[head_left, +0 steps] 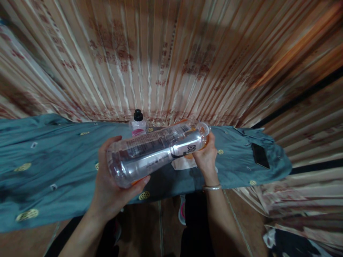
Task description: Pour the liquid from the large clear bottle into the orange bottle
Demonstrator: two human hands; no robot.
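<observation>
Bottle (157, 153) looks light, slick; grip its base like the left hand (108, 189), 8 o'clock. Right hand (207, 157), 3 o'clock: can't tell.

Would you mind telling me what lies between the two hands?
In the head view, a clear plastic bottle spans from the left hand to the right hand.

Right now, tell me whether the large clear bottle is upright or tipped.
Tipped: the large clear bottle is held sideways, the left hand at its base, the right hand near its neck.
</observation>
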